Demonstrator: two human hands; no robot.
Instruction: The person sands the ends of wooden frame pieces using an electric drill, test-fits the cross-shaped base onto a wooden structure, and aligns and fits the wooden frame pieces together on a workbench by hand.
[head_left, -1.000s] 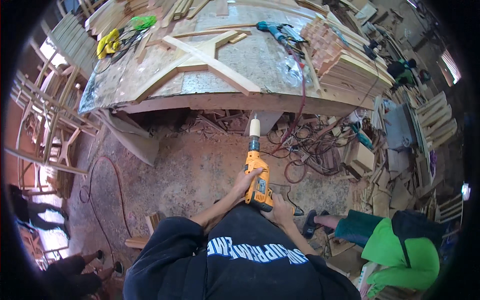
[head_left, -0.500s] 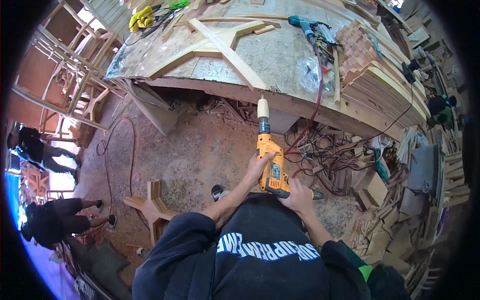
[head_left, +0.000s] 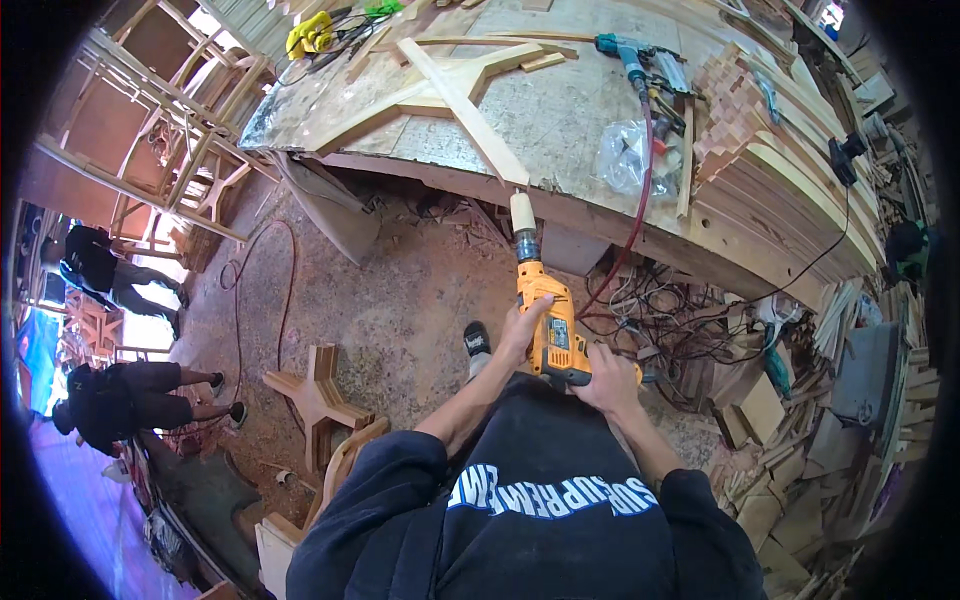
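- a yellow power drill (head_left: 548, 325) is held in front of the person's chest, below the near edge of the bench (head_left: 560, 120), with its pale cylindrical tip (head_left: 522, 212) aimed up at that edge.
- the left hand (head_left: 520, 330) is wrapped around the left side of the drill body, fingers curled over it.
- the right hand (head_left: 605, 380) is closed on the drill's rear grip.
- a wooden cross-shaped frame (head_left: 455, 85) is laid on the benchtop, one slat reaching the near edge just above the drill tip.
- a teal power tool (head_left: 625, 50) and a clear plastic bag (head_left: 628, 155) are seen toward the bench's right side, beside stacked curved wood pieces (head_left: 760, 160).
- a red hose (head_left: 640, 190) is hung over the near edge.
- a tangle of cables (head_left: 680, 320) lies on the dirt floor under the bench.
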